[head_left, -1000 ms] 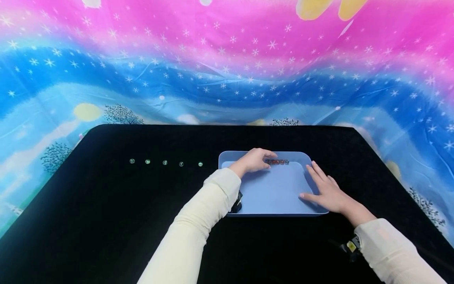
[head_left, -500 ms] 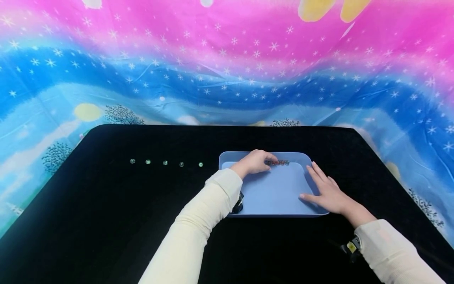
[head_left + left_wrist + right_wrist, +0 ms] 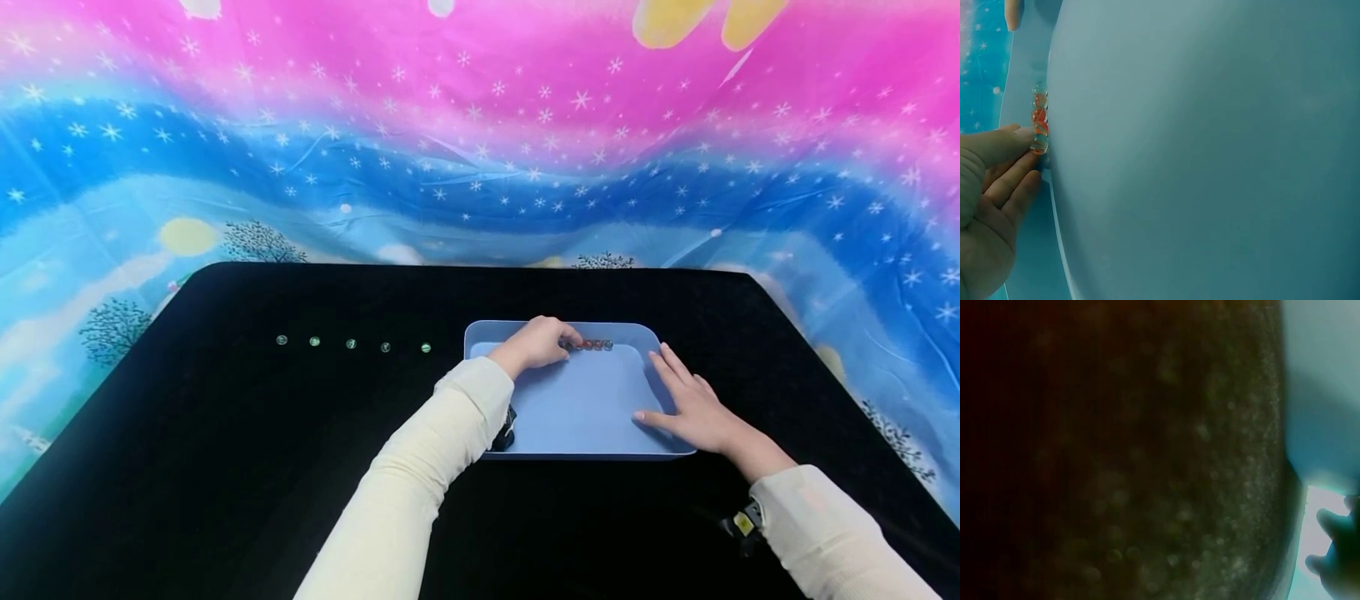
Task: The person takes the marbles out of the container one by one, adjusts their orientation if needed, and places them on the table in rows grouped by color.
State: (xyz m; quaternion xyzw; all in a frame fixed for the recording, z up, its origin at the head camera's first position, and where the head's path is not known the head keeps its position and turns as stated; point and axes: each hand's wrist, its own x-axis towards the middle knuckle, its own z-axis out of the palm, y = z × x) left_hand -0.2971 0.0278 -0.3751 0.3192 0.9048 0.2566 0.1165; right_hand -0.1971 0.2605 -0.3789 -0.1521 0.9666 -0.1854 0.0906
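A shallow blue tray [image 3: 585, 408] lies on the black table. Along its far wall runs a short row of glass marbles [image 3: 1040, 115] with orange-red swirls. My left hand [image 3: 538, 342] reaches over the tray to the row's left end. In the left wrist view its thumb and fingers [image 3: 1013, 187] pinch the nearest marble [image 3: 1039, 146], partly covering it. My right hand [image 3: 693, 408] rests on the tray's right rim with fingers spread and the thumb over the inside. The right wrist view is mostly dark and blurred.
Left of the tray, several glass marbles [image 3: 351, 343] with green-white swirls lie spaced out in a line on the black tablecloth [image 3: 225, 467]. A pink and blue patterned cloth [image 3: 480, 150] hangs behind the table.
The left fingers shift slightly at the row's left end, and a little more of the marbles there shows. The right hand and tray hold still.
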